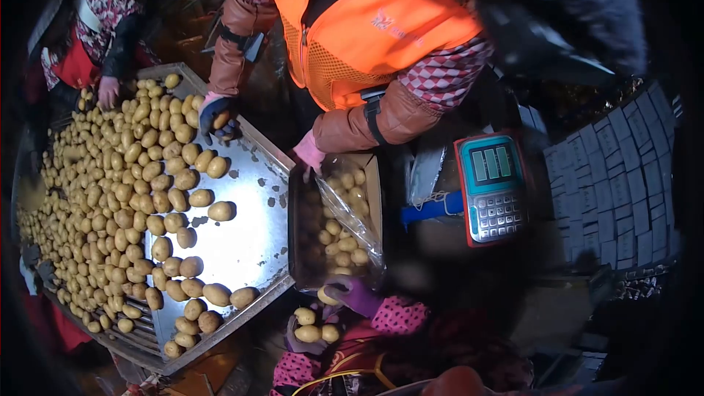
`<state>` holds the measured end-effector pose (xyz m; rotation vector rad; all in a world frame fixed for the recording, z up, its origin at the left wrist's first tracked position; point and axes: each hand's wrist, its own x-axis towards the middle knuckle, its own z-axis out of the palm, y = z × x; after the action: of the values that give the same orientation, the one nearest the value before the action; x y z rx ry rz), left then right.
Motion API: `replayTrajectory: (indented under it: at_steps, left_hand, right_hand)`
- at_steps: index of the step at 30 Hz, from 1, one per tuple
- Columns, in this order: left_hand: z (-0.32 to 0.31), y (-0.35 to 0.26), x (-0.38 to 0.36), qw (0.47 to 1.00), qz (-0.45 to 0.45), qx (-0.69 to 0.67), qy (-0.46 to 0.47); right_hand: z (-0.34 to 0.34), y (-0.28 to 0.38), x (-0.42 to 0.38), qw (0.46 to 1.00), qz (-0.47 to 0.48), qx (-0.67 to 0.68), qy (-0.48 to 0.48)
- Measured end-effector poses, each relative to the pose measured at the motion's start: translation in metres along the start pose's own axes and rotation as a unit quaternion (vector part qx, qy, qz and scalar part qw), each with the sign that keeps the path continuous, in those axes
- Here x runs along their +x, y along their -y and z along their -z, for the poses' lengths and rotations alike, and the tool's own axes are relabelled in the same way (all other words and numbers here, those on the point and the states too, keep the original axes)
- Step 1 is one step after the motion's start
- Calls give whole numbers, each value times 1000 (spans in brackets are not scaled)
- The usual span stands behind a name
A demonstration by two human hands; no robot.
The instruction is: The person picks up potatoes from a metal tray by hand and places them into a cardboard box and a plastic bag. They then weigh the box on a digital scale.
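Observation:
My left hand (299,343), in a dark glove, cradles three small potatoes (308,333) close to my body, below the table's corner. In a purple glove, my right hand (357,294) grips one potato (328,296) at the near edge of a cardboard box (375,189). The box is lined with a clear plastic bag (350,214) and partly filled with potatoes. Left of the box, a metal sorting table (242,246) carries a large heap of yellow potatoes (110,191).
Across the table a person in an orange vest holds a potato in a blue-gloved hand (216,116) and touches the box's far corner with a pink-gloved hand (309,152). Another person (99,37) sorts at the far left. A teal scale (493,187) and stacked flat cartons (612,176) stand to the right.

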<state>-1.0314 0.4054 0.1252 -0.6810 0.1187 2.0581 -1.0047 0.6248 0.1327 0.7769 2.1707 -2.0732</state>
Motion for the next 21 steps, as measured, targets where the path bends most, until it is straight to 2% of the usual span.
replayTrajectory:
  at_steps: [1, 2, 3, 4, 5, 6, 8, 9, 10, 12, 14, 15, 18, 20, 21]
  left_hand:
    - [-17, 0, -10, 993, -3, -3, -114]
    - [-12, -3, -13, 992, -14, 14, -126]
    - [1, -7, -17, 990, -25, 33, -136]
    - [4, -13, -18, 987, -37, 52, -146]
    - [-30, -11, -28, 984, -22, 40, -174]
    - [-38, -11, -34, 984, -30, 43, -172]
    - [-46, -12, -50, 983, -41, 51, -170]
    - [-53, -12, -58, 989, -18, 60, -134]
    - [-59, -12, -62, 988, -27, 60, -140]
    - [-71, -10, -66, 985, -47, 60, -152]
    - [-80, -1, -66, 999, -17, 22, 43]
    - [-83, 4, -66, 990, 2, 2, 139]
    - [-47, -19, -55, 985, -14, 9, 174]
    - [-37, -31, -56, 987, -80, 137, 5]
    - [-70, -24, -62, 975, -59, 211, -33]
  right_hand:
    - [3, -1, 4, 1000, 5, -14, -15]
    - [6, -2, 6, 999, 11, -27, -30]
    - [15, 20, 8, 972, 128, -174, -91]
    - [24, 42, 11, 906, 239, -313, -154]
    - [27, 43, 12, 914, 250, -282, -151]
    - [27, 44, 8, 921, 258, -252, -146]
    - [21, 48, -8, 959, 184, -209, -61]
    - [18, 61, -19, 966, 192, -172, -26]
    - [13, 72, -28, 966, 188, -177, 5]
    - [-3, 75, -37, 959, 240, -148, 40]
    - [-13, 92, -51, 975, 178, -104, 87]
    - [-23, 92, -51, 970, 208, -101, 80]
    - [-27, 106, -51, 962, 217, -89, 142]
    - [-28, 114, -54, 945, 266, -134, 137]
    - [-29, 112, -53, 940, 273, -138, 153]
